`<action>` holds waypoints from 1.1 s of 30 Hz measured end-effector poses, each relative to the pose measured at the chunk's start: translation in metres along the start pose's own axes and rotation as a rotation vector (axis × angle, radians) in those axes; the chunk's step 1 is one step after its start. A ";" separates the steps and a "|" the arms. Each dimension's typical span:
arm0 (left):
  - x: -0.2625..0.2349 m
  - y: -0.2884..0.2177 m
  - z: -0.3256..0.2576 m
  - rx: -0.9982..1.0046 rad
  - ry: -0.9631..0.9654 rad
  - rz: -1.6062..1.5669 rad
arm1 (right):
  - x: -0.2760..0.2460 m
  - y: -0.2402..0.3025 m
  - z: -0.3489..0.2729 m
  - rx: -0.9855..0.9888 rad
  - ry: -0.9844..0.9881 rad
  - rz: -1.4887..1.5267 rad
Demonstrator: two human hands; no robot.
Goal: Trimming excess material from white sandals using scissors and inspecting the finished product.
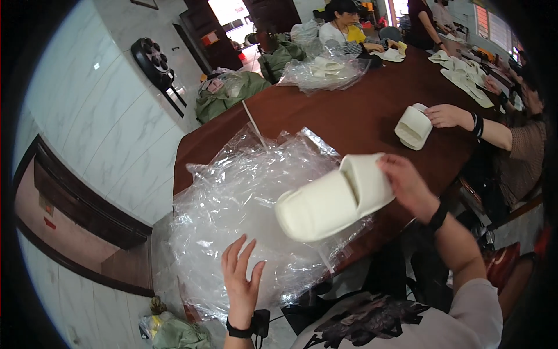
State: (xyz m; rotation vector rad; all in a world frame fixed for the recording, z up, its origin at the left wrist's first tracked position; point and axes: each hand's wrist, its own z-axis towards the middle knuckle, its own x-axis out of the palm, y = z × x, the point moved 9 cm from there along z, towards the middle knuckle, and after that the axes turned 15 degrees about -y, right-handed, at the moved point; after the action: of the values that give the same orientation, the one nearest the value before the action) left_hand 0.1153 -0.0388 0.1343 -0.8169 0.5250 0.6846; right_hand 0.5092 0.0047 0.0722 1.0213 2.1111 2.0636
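Observation:
A pair of cream slide slippers [317, 206], which look stacked together, is held up by my right hand [407, 181] at the strap end. The soles tilt down to the left, over a large heap of clear plastic bags [232, 192] on the near part of the table. My left hand [239, 273] is raised in front of the plastic, fingers spread, with nothing in it. It is apart from the slippers.
The brown-covered table [331, 125] stretches away to the right. A co-worker's hand [447, 116] touches another cream slipper [414, 128]. Farther back lie a bagged bundle of slippers [325, 70] and several loose pale slippers [465, 72]. Green sacks [232, 96] stand beyond the table's left edge.

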 end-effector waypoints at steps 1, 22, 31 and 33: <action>-0.012 -0.002 -0.007 0.118 -0.059 0.247 | -0.011 0.004 0.028 -0.003 0.023 -0.032; -0.051 0.033 -0.017 -0.008 -0.139 0.334 | 0.137 -0.048 -0.052 -0.903 0.707 -1.136; -0.022 0.130 -0.048 -0.125 0.113 0.362 | 0.112 -0.088 -0.041 -0.679 0.873 -1.508; -0.027 0.125 -0.049 -0.111 0.109 0.364 | 0.113 -0.083 -0.042 -0.719 0.895 -1.416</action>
State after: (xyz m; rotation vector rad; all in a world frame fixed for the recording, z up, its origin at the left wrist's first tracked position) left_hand -0.0012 -0.0258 0.0641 -0.8748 0.7504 1.0147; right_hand 0.3661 0.0261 0.0508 -1.2892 1.1217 2.0053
